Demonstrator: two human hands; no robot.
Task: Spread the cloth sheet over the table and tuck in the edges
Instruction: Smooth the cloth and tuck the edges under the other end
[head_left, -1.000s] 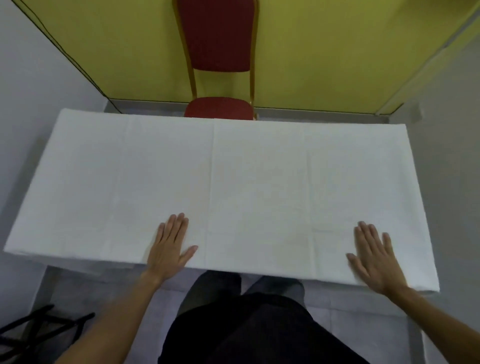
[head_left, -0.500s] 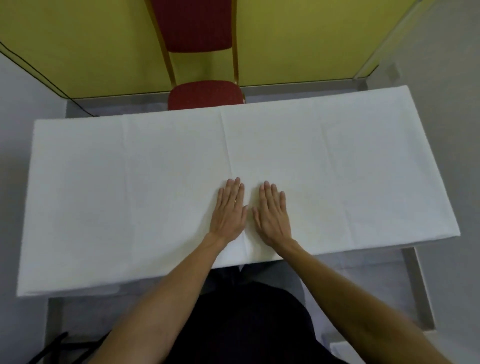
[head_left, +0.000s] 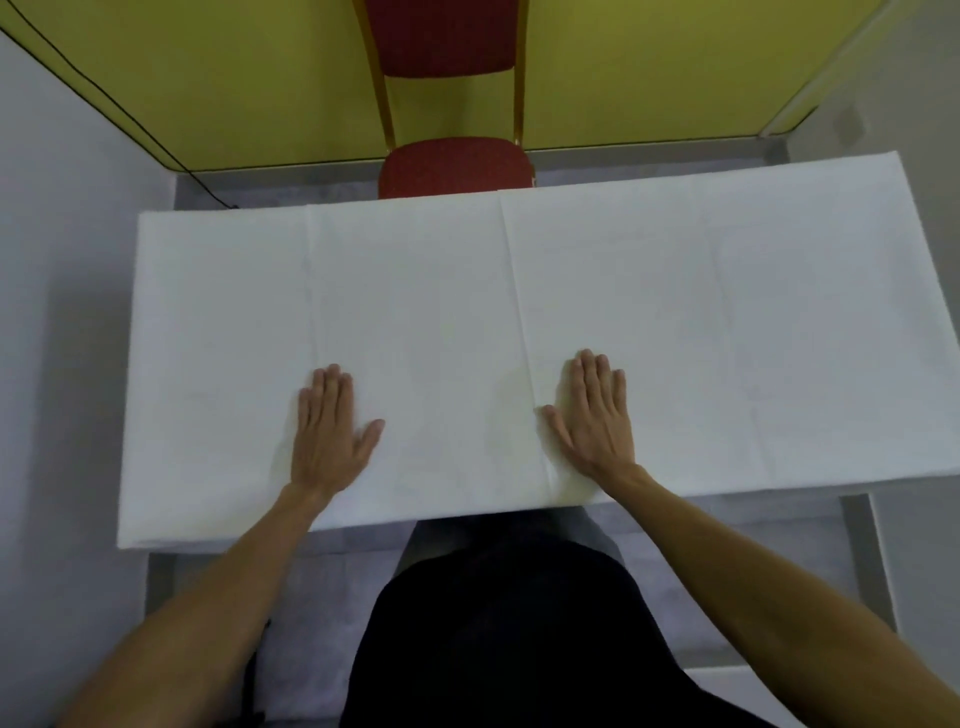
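Note:
A white cloth sheet (head_left: 467, 291) lies flat over the whole table top, with faint fold creases running front to back. Its edges hang a little past the table on every visible side. My left hand (head_left: 327, 431) rests palm down on the sheet near the front edge, left of centre, fingers together and thumb out. My right hand (head_left: 592, 415) lies flat the same way right of centre, beside the middle crease. Neither hand holds anything. The table itself is hidden under the cloth except for grey legs (head_left: 878, 551) below the front edge.
A red chair with a gold frame (head_left: 452, 166) stands behind the table's far edge, against a yellow wall. White walls close in on the left and right. A black cable (head_left: 130, 122) runs down the left corner. My dark clothing fills the bottom centre.
My hands, side by side at the sheet's centre half a second ago, have slid apart along the front part of the cloth, left hand leftward, right hand rightward.

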